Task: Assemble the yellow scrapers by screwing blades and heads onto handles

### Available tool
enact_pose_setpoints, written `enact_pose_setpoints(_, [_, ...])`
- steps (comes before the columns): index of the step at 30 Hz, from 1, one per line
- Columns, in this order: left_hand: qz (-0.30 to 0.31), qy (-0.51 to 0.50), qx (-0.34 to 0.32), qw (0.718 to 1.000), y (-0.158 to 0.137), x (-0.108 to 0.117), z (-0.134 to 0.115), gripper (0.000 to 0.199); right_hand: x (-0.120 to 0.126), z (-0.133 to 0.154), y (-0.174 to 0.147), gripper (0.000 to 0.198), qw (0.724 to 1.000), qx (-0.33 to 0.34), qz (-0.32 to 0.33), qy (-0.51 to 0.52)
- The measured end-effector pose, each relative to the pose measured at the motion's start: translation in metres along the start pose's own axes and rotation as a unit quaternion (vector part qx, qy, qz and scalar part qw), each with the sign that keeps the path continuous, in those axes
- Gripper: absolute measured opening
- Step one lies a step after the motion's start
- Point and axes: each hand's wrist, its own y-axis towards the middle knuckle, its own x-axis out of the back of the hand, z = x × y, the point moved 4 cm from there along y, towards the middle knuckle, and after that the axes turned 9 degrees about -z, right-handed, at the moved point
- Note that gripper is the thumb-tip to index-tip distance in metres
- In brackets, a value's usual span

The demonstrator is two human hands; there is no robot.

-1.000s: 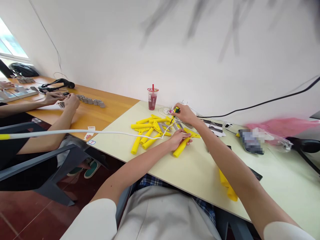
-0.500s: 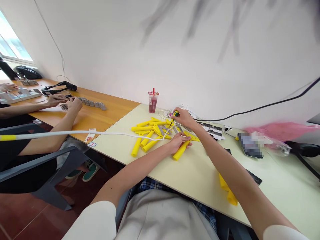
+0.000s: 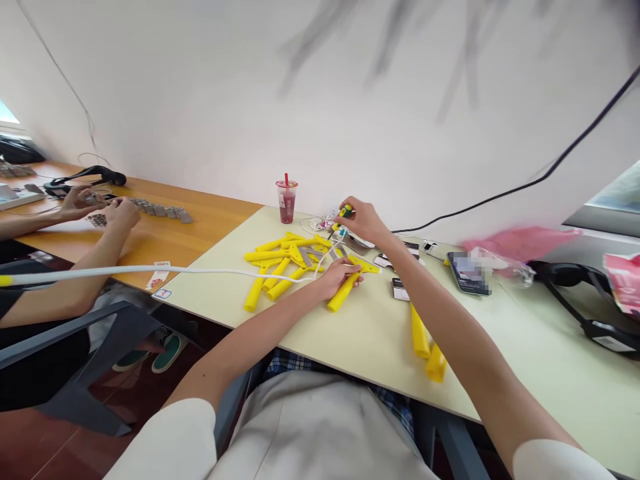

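My left hand point(image 3: 337, 277) is wrapped around a yellow plastic scraper point(image 3: 344, 291); its round handle points toward me and its wide head slants away to the right. Above and beyond it, my right hand point(image 3: 361, 217) grips a screwdriver point(image 3: 345, 212) by its green and yellow handle, the shaft slanting down to the left. The screwdriver tip is apart from the scraper in my left hand. To the left lies a pile of yellow scrapers point(image 3: 279, 267), several with grey metal blades point(image 3: 301, 255). Beside my right forearm lie more yellow handles point(image 3: 420, 332), partly hidden by it.
A white cable point(image 3: 215, 270) crosses in front of the pile. A drink cup point(image 3: 287, 203) stands near the wall. At right lie a phone point(image 3: 469, 273), a pink bag point(image 3: 520, 241) and a black headset point(image 3: 565, 293). A co-worker's hands point(image 3: 123, 215) work at the wooden table.
The view has turned to the right, so things appear farther left. My right hand has lifted the screwdriver up from near the pile. My left hand still holds the scraper.
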Motion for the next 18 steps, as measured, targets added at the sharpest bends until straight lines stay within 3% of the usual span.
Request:
enact_pose_setpoints(5, [0.01, -0.009, 0.002, 1.0, -0.003, 0.001, -0.002, 0.038, -0.047, -0.012, 0.005, 0.021, 0.997, 0.006, 0.055, -0.051])
enact_pose_setpoints(8, [0.016, -0.01, 0.003, 1.0, -0.002, 0.0, -0.001, 0.036, -0.061, -0.022, 0.002, 0.021, 0.997, 0.001, 0.062, -0.051])
enact_pose_setpoints(13, [0.017, -0.006, 0.005, 1.0, 0.0, -0.001, 0.001, 0.039, -0.06, -0.024, 0.0, 0.025, 0.998, -0.006, 0.053, -0.029])
enact_pose_setpoints(18, [0.017, -0.006, 0.013, 1.0, -0.003, -0.001, 0.0, 0.044, -0.044, -0.012, 0.003, 0.027, 0.999, -0.004, 0.036, -0.016])
